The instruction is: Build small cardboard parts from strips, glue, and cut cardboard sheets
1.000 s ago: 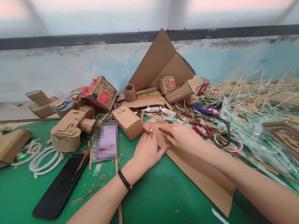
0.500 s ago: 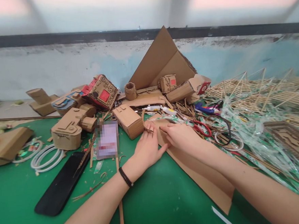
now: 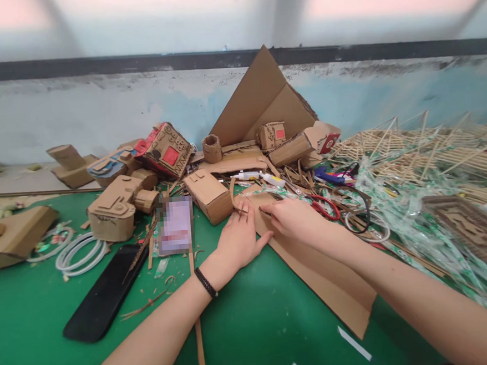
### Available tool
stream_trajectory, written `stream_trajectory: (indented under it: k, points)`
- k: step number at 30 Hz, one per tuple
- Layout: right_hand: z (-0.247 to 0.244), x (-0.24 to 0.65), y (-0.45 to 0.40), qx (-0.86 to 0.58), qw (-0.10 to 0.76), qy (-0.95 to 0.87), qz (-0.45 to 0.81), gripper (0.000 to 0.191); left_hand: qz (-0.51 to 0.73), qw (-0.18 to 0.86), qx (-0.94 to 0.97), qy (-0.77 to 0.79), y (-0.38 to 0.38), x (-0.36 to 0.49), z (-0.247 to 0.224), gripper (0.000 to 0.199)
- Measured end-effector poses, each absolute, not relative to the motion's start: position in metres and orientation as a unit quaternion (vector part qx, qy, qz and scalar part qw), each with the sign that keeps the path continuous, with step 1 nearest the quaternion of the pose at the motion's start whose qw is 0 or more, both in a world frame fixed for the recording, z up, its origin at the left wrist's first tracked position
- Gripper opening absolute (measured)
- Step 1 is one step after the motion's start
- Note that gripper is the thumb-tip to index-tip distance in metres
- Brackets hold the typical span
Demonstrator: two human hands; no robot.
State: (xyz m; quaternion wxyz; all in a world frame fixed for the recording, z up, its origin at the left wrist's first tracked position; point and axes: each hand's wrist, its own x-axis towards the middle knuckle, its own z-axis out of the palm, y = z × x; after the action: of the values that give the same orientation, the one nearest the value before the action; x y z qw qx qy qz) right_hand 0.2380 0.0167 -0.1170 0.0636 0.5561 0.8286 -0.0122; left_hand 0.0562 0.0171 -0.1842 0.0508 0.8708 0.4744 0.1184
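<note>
A long folded cardboard piece (image 3: pixel 316 272) lies slantwise on the green table (image 3: pixel 253 326). My left hand (image 3: pixel 239 235) is spread flat at its far left edge, thumb reaching onto the cardboard. A thin curled cardboard strip (image 3: pixel 233 193) touches the fingers of that hand. On the far part of the cardboard, my right hand (image 3: pixel 290 218) is closed, its fingers pinched round something small and dark that I cannot make out. A cardboard box (image 3: pixel 209 196) sits just left of my left hand.
Cardboard models (image 3: pixel 112 208), a black tray-like piece (image 3: pixel 103 295) and white tubing coils (image 3: pixel 80 255) lie left. Glue tubes (image 3: pixel 249 176) are beyond my hands. Red-handled scissors (image 3: pixel 326 206), plastic wrap (image 3: pixel 422 231) and a stick lattice (image 3: pixel 395 144) are right. A cardboard sheet (image 3: pixel 254 95) leans on the wall.
The view has shifted slightly. Both hands stay at nearly the same places on the cardboard, with the same grips.
</note>
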Motion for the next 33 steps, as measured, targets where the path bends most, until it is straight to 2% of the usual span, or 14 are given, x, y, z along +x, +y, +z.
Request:
stream_trajectory:
  k: [17,33]
  points:
    - [-0.107,0.237,0.001,0.566,0.06,0.822,-0.029,0.022,0.082,0.035,0.876,0.474,0.016,0.058,-0.181,0.093]
    - [-0.113,0.242,-0.011,0.584,0.063,0.808,-0.044,0.029,0.018,0.014,0.873,0.487,0.014,0.06,-0.171,0.094]
